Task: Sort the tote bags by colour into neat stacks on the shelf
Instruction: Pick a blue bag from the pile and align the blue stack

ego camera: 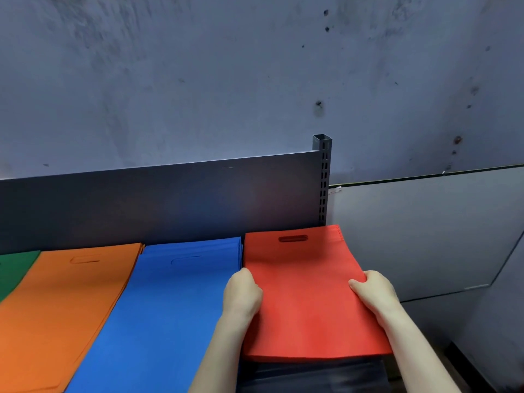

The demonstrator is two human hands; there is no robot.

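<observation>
A red tote bag [303,293] with a slot handle lies flat at the right end of the shelf, its near edge over something dark. My left hand [241,293] grips its left edge and my right hand [374,290] grips its right edge, thumb on top. Left of it lie a blue stack [170,302], an orange stack [62,302] and a green stack [14,270], side by side, each flat with handles toward the back panel.
The shelf's dark back panel [158,202] stands behind the stacks, with a slotted upright post [323,180] at its right end. A pale board [425,231] leans against the grey wall to the right of the shelf.
</observation>
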